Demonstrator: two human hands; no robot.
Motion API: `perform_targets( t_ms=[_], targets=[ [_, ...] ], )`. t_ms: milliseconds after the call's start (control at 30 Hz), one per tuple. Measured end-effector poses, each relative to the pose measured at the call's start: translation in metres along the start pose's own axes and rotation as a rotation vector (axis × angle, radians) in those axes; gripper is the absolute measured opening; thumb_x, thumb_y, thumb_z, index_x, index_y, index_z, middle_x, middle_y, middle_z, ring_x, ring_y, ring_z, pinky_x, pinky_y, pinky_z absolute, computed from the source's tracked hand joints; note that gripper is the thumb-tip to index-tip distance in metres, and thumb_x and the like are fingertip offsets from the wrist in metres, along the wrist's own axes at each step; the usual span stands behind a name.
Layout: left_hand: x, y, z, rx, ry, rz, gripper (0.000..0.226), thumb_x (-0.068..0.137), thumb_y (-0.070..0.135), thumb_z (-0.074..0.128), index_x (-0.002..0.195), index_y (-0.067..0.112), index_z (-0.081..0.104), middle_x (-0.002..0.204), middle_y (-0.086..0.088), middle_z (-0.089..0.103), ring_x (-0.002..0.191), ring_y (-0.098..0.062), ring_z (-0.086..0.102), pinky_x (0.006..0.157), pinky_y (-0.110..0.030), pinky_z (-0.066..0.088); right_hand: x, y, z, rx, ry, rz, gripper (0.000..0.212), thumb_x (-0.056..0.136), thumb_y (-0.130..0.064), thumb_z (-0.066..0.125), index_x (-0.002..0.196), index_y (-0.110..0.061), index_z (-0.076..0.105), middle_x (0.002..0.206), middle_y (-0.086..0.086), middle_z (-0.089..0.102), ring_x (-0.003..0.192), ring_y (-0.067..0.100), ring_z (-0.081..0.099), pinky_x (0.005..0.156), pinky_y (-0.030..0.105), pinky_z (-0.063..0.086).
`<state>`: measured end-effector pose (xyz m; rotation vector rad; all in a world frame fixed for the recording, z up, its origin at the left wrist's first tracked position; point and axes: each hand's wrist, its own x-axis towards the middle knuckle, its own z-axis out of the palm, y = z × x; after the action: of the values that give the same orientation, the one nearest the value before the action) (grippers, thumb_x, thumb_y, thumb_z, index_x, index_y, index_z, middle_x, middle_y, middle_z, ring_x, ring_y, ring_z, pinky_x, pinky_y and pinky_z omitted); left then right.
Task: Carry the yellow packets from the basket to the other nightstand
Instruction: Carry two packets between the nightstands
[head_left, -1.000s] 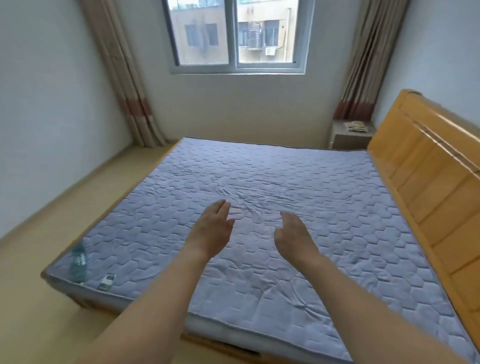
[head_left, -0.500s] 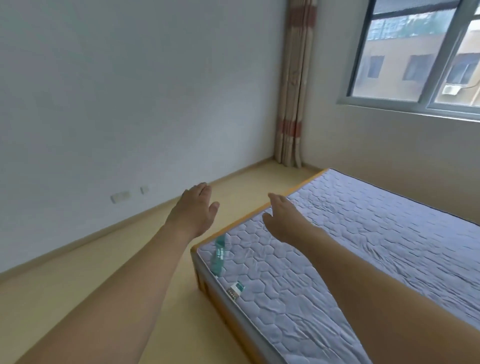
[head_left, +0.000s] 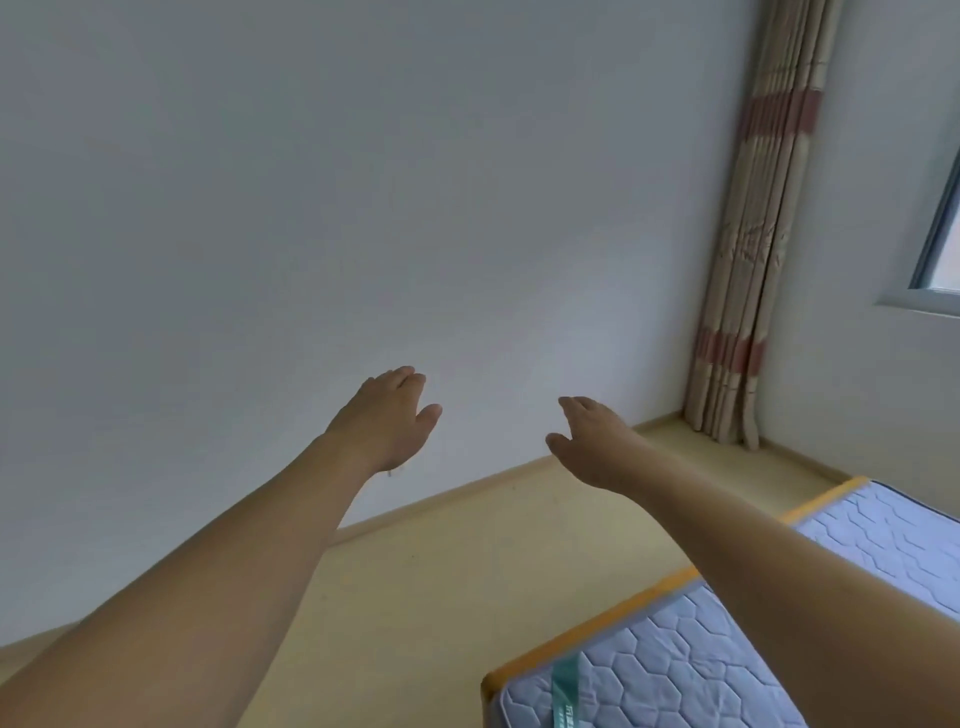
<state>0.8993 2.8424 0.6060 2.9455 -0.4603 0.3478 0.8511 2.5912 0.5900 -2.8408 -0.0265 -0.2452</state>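
Yellow packets are appearing nowhere; I'm holding my left hand (head_left: 387, 423) and right hand (head_left: 592, 447) out with fingers spread, carrying nothing. Below my right, the bed (head_left: 675, 670) corner; beyond both, bare wall (head_left: 311, 208). Fetching is remaining.

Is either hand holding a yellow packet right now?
No: the left hand and right hand are both open and empty, stretched toward the bare wall.

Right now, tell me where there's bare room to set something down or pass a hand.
The mattress corner is bare apart from a green label strip, with the right forearm crossing above it. The floor between the white wall and the bed is open. Left hand and right hand are empty, with free air between them. Only the curtain corner is tight.
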Motion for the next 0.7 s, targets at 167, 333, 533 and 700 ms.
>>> perform_targets(
  t_ms=[167, 333, 533, 700],
  targets=[
    [0.101, -0.064, 0.012, -0.004, 0.012, -0.023, 0.061, 0.103, 0.046, 0.028, 0.154, 0.014, 0.02, 0.163, -0.002, 0.016, 0.149, -0.022, 0.015, 0.121, -0.038, 0.016, 0.125, -0.035, 0.029, -0.014, -0.022, -0.043, 0.045, 0.097, -0.028, 0.041, 0.135, -0.003, 0.04, 0.138, 0.011, 0.046, 0.128, 0.03, 0.041, 0.104, 0.036, 0.034],
    [0.216, -0.134, 0.03, -0.021, 0.034, 0.01, 0.062, 0.102, 0.047, 0.03, 0.154, 0.015, 0.02, 0.162, -0.001, 0.017, 0.148, -0.023, 0.018, 0.119, -0.039, 0.02, 0.254, -0.071, 0.069, -0.01, -0.03, -0.029, 0.047, 0.096, -0.025, 0.043, 0.137, -0.003, 0.039, 0.141, 0.012, 0.044, 0.13, 0.03, 0.039, 0.105, 0.035, 0.033],
    [0.372, -0.2, 0.035, -0.02, 0.024, 0.059, 0.061, 0.102, 0.046, 0.032, 0.154, 0.016, 0.021, 0.16, 0.0, 0.022, 0.145, -0.026, 0.024, 0.117, -0.042, 0.026, 0.414, -0.086, 0.068, 0.023, 0.025, 0.085, 0.047, 0.095, -0.023, 0.044, 0.136, -0.003, 0.039, 0.141, 0.011, 0.043, 0.131, 0.029, 0.039, 0.103, 0.036, 0.035],
    [0.501, -0.227, 0.052, -0.045, 0.016, 0.089, 0.06, 0.101, 0.046, 0.032, 0.152, 0.016, 0.025, 0.159, 0.0, 0.026, 0.143, -0.026, 0.028, 0.114, -0.043, 0.03, 0.531, -0.071, 0.065, 0.034, 0.068, 0.129, 0.045, 0.095, -0.023, 0.044, 0.136, -0.003, 0.039, 0.141, 0.011, 0.043, 0.13, 0.028, 0.039, 0.1, 0.035, 0.035]
  ],
)
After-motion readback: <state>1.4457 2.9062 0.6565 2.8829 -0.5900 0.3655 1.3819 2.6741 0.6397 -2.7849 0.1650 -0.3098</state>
